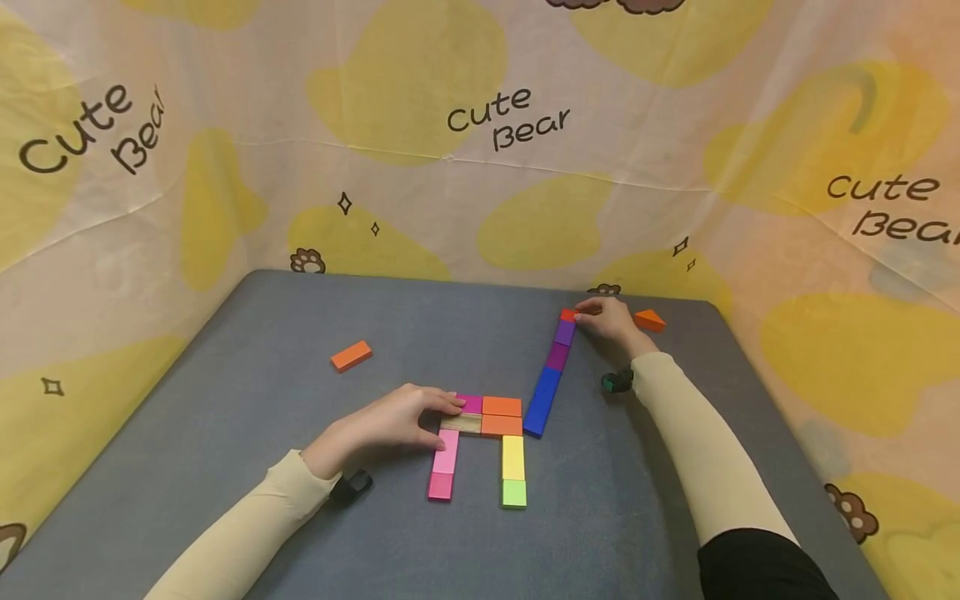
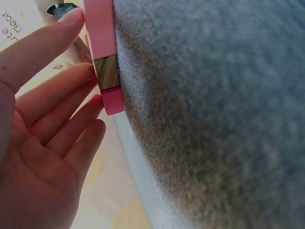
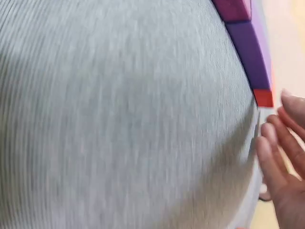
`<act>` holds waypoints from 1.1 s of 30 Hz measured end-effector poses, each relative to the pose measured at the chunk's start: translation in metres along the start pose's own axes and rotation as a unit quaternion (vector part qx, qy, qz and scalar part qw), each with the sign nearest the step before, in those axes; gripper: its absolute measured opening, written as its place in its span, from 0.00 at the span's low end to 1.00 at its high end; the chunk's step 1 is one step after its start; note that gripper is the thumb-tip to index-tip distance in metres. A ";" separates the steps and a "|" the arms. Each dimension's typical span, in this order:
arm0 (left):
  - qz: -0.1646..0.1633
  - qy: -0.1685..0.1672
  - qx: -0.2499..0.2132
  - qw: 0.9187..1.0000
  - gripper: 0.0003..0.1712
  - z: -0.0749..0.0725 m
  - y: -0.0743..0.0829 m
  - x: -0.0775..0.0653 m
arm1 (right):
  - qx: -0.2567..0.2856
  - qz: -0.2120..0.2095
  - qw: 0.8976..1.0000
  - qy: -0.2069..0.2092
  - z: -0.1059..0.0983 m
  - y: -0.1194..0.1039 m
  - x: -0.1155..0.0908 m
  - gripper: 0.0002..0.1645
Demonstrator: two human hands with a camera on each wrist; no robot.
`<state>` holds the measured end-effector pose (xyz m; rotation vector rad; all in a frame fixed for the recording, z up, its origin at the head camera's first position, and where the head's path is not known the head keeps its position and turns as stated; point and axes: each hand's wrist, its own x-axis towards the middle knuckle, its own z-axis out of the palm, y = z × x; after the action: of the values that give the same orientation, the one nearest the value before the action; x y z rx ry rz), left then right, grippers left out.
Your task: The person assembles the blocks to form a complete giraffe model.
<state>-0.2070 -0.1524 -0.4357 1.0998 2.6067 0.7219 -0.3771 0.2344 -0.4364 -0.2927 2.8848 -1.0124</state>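
Flat coloured blocks form a figure on the grey table. My left hand (image 1: pixel 390 421) rests at its left side, fingers loosely extended. In the left wrist view its fingertips touch the ends of a pink block (image 2: pixel 101 28), a wood-grain block (image 2: pixel 106 72) and a magenta block (image 2: pixel 113 100). Two orange blocks (image 1: pixel 502 407) lie to their right, with a yellow block (image 1: pixel 513 457) and a green block (image 1: pixel 513 493) below. My right hand (image 1: pixel 609 321) is beside the red block (image 3: pixel 263 98) at the far end of a slanting row, its fingers relaxed. Purple blocks (image 1: pixel 566 332) and blue (image 1: pixel 543 402) continue that row.
A loose orange block (image 1: pixel 352 356) lies at the left of the table (image 1: pixel 285 400). An orange triangular block (image 1: pixel 649 320) is beyond my right wrist near the back right edge. A printed cloth (image 1: pixel 405 192) hangs around the back and sides.
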 end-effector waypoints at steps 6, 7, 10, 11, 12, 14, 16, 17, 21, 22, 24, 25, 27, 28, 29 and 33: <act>0.003 0.000 -0.002 1.000 0.29 0.000 0.000 0.000 | 0.031 -0.008 0.998 0.053 -0.024 0.015 -0.006 0.26; 0.002 0.001 -0.003 1.000 0.29 0.000 0.000 0.000 | 0.033 -0.006 0.998 0.061 -0.029 0.017 -0.008 0.27; -0.001 0.002 -0.002 1.000 0.29 0.000 -0.001 -0.001 | 0.038 0.009 0.996 0.078 -0.043 0.024 -0.013 0.27; -0.002 0.003 -0.003 1.000 0.29 0.000 -0.001 -0.002 | 0.040 0.017 0.996 0.082 -0.047 0.027 -0.015 0.27; -0.002 0.003 -0.004 1.000 0.29 0.000 -0.001 -0.002 | 0.040 0.026 0.995 0.084 -0.051 0.029 -0.017 0.28; -0.003 0.003 -0.004 1.000 0.29 -0.001 -0.001 -0.002 | 0.038 0.045 0.995 0.084 -0.056 0.034 -0.021 0.29; -0.003 0.002 -0.006 1.000 0.29 -0.001 0.000 -0.002 | 0.034 0.065 0.994 0.078 -0.059 0.038 -0.024 0.30; -0.002 0.001 -0.006 1.000 0.29 -0.001 0.000 -0.002 | 0.032 0.072 0.994 0.074 -0.060 0.040 -0.026 0.30; 0.000 0.002 -0.006 1.000 0.29 -0.001 0.000 -0.002 | 0.021 0.090 0.994 0.059 -0.061 0.049 -0.029 0.33; 0.000 0.002 -0.005 1.000 0.29 -0.001 0.000 -0.002 | 0.019 0.090 0.994 0.056 -0.061 0.051 -0.030 0.33; 0.000 0.002 -0.004 1.000 0.29 0.000 0.000 -0.002 | 0.011 0.091 0.994 0.053 -0.060 0.055 -0.032 0.33; -0.001 0.001 -0.004 1.000 0.29 0.000 -0.001 -0.002 | 0.011 0.091 0.994 0.052 -0.060 0.057 -0.033 0.33; -0.003 -0.001 -0.002 1.000 0.29 0.000 0.000 -0.002 | 0.010 0.090 0.994 0.055 -0.058 0.060 -0.035 0.32; -0.003 -0.002 -0.002 1.000 0.29 0.000 0.000 -0.002 | 0.012 0.090 0.994 0.057 -0.057 0.061 -0.036 0.31; -0.004 -0.002 -0.002 1.000 0.29 0.000 0.000 -0.002 | 0.014 0.091 0.994 0.060 -0.056 0.062 -0.036 0.30; -0.004 -0.001 -0.003 1.000 0.29 0.000 0.000 -0.002 | 0.024 0.092 0.993 0.072 -0.053 0.066 -0.038 0.29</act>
<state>-0.2056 -0.1545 -0.4354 1.0884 2.6043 0.7253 -0.3566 0.3251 -0.4367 0.0503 2.9390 -1.1097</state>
